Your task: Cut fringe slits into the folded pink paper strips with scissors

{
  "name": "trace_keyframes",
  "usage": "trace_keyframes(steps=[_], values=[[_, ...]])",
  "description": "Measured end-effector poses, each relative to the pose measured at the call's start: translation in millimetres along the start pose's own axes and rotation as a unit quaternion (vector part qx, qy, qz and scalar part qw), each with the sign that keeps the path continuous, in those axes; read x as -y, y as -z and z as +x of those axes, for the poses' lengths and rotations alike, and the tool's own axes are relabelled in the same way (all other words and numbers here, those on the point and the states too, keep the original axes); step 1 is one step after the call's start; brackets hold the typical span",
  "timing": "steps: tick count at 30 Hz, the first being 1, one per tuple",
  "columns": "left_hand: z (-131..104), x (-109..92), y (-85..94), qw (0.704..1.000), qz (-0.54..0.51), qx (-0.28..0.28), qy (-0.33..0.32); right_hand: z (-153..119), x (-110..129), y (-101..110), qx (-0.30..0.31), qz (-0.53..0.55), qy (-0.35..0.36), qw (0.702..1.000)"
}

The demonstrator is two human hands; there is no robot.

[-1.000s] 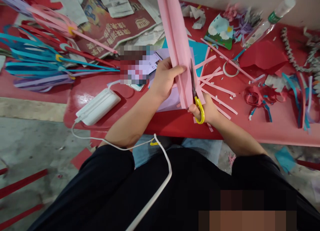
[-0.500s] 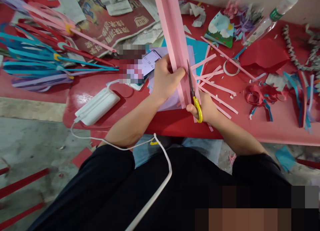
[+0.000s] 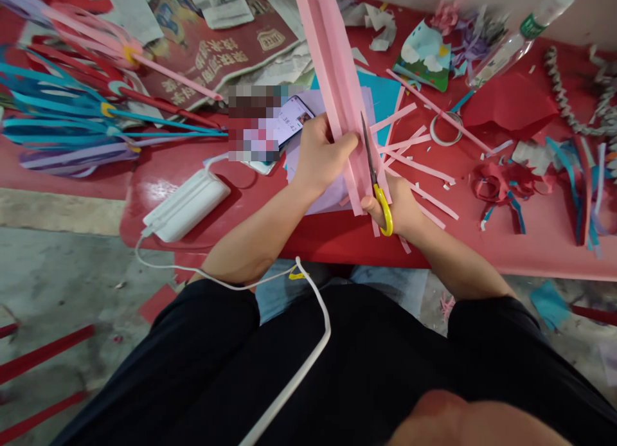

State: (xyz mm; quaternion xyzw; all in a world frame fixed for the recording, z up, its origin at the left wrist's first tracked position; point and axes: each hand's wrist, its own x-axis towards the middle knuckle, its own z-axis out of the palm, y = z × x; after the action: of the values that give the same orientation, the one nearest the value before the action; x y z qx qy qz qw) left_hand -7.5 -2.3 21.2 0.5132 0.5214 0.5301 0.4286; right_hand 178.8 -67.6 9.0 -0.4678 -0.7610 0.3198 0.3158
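My left hand (image 3: 322, 151) is closed on a long pink sheet of paper (image 3: 332, 60) with lengthwise folds, its thumb pressing on the front. In my right hand (image 3: 401, 205) are yellow-handled scissors (image 3: 384, 209), their blades pointing up along the sheet's right edge. A narrow strip at that edge lies to the right of the blades, beside my right hand. Several cut pink strips (image 3: 424, 169) fan out on the red table just right of the scissors. Beneath the hands lie purple sheets (image 3: 324, 198) and a blue sheet (image 3: 395, 102).
Left of my hands are a lit phone (image 3: 289, 128) and a white power bank (image 3: 187, 205) with a cable crossing my lap. Blue paper-strip bundles on sticks (image 3: 62, 115) lie at far left. On the right are a tape roll (image 3: 446, 130), a plastic bottle (image 3: 511, 47) and red paper scraps (image 3: 501, 179).
The pink sheet has shifted slightly, its lower end a little further down and right. The scissors and my right hand have moved slightly right.
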Motion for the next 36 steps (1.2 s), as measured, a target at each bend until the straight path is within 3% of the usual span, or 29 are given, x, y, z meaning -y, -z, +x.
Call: trace_keyframes(steps=[4,22,28,36], values=[[-1.0,-2.0,1.4,1.000,0.000,0.004,0.015,0.3,1.5,1.1,-0.002,0.010,-0.009,1.000],[-5.3,-11.7,4.1,0.998,0.040,0.015,-0.044,2.7,-10.7,0.7,-0.051,0.024,-0.019,0.998],[-3.1,-2.0,2.1,0.999,-0.011,0.004,-0.045,5.4,-3.6,0.7,-0.053,0.116,-0.014,0.992],[0.5,12.9,-2.3,0.991,-0.132,0.036,-0.011,3.3,-5.0,-2.3,-0.051,0.166,-0.037,0.984]])
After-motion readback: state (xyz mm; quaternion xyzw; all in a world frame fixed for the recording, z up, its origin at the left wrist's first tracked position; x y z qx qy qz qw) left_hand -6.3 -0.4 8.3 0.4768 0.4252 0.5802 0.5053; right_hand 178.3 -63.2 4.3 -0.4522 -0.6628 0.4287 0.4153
